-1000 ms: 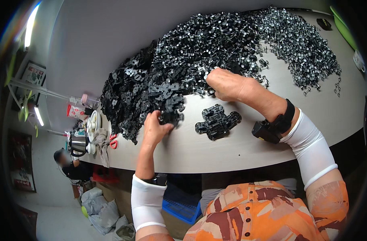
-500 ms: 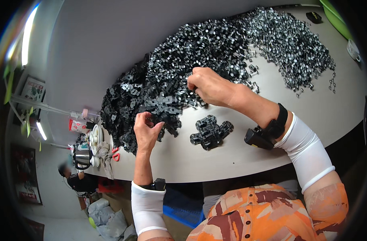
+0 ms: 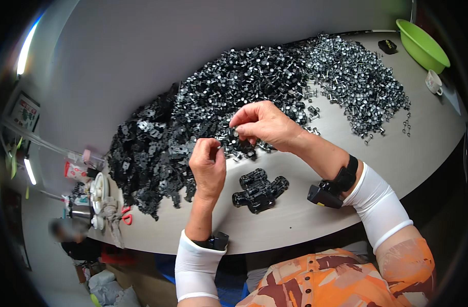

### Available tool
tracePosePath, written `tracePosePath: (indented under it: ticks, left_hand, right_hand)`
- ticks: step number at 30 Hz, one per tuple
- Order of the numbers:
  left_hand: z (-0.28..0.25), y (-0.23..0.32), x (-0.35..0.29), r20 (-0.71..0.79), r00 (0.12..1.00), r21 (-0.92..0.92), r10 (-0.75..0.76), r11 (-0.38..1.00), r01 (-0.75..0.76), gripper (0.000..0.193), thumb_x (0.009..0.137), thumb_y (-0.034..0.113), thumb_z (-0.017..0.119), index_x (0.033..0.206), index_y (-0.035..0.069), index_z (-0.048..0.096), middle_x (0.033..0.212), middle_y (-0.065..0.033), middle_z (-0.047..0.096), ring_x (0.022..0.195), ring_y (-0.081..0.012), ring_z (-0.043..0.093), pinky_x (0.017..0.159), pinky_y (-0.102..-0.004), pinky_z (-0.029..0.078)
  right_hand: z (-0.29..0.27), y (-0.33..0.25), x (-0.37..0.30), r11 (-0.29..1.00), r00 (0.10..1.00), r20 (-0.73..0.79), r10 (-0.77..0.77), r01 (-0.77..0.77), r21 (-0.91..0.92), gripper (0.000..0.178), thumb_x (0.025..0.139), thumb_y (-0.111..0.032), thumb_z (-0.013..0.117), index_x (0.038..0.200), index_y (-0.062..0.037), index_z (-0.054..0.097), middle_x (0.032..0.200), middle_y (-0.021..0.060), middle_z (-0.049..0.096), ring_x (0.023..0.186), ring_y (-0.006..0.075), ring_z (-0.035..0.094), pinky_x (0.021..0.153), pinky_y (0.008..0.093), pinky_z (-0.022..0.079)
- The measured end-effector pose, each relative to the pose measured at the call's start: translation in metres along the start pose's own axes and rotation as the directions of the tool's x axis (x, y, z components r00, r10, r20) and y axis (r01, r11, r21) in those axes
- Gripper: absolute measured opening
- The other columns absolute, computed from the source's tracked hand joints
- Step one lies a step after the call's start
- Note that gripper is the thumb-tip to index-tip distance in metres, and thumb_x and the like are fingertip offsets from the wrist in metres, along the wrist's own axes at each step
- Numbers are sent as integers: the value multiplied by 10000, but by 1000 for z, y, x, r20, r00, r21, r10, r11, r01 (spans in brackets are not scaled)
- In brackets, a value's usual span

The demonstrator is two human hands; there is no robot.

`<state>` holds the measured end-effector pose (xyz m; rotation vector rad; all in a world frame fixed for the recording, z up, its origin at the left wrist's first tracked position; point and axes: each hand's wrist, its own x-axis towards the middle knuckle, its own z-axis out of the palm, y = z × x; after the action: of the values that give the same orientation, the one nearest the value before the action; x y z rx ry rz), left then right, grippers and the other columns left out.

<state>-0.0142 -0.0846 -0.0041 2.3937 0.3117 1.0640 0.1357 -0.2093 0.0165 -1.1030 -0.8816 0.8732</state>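
the wheel-and-axle parts (image 3: pixel 244 77) lie heaped just beyond the right hand (image 3: pixel 271 128), likely for easy reach, its fingers bent toward the thumb, the left hand's (image 3: pixel 207 171) curled, any grip hidden, with a black wheeled cluster (image 3: pixel 259 192) nearer on the table (image 3: pixel 316 215).

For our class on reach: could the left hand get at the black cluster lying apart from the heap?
Probably yes: the left hand is near the black cluster, and only tabletop shows between them; whether it holds something is unclear.

Left hand (image 3: pixel 208 171) near right hand (image 3: pixel 272 127), both by heaped parts (image 3: pixel 244 77).
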Motion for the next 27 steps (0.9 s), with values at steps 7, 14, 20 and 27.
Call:
tracePosePath:
  ticks: [7, 14, 20, 27]
  left_hand:
    - [3, -12, 2, 166, 980, 62, -114, 992, 105, 150, 693, 21, 703, 803, -4, 605, 735, -86, 538, 647, -211, 528, 597, -309, 431]
    - [25, -3, 10, 325, 936, 356, -136, 934, 12, 338, 645, 135, 763, 921, -8, 632, 903, -137, 511, 891, -298, 474, 763, -368, 428]
    - [35, -2, 4, 259, 958, 308, -124, 951, 40, 304, 622, 95, 737, 887, -2, 626, 895, -131, 481, 895, -292, 441, 796, -366, 398]
    - [20, 7, 8, 82, 979, -38, -186, 981, 190, 168, 678, -42, 629, 837, 5, 603, 786, -77, 552, 690, -156, 543, 620, -274, 445]
  right_hand:
    - [-30, -27, 6, 980, 948, -267, -174, 192, 43, 162, 822, 12, 571, 978, 35, 607, 794, 80, 629, 682, 113, 619, 616, 224, 536]
    - [-20, -9, 8, 991, 967, -245, -75, 45, -124, 173, 825, 1, 595, 993, 24, 627, 791, 53, 639, 664, 85, 599, 599, 221, 522]
    - [-15, -15, 4, 975, 983, -158, -94, 59, -212, 133, 808, -16, 617, 936, 14, 640, 796, 49, 637, 658, 81, 581, 586, 217, 504]
    - [-15, -12, 3, 965, 977, -155, -148, 109, -237, 120, 794, -29, 622, 907, 3, 645, 791, 26, 628, 683, 68, 566, 610, 210, 480]
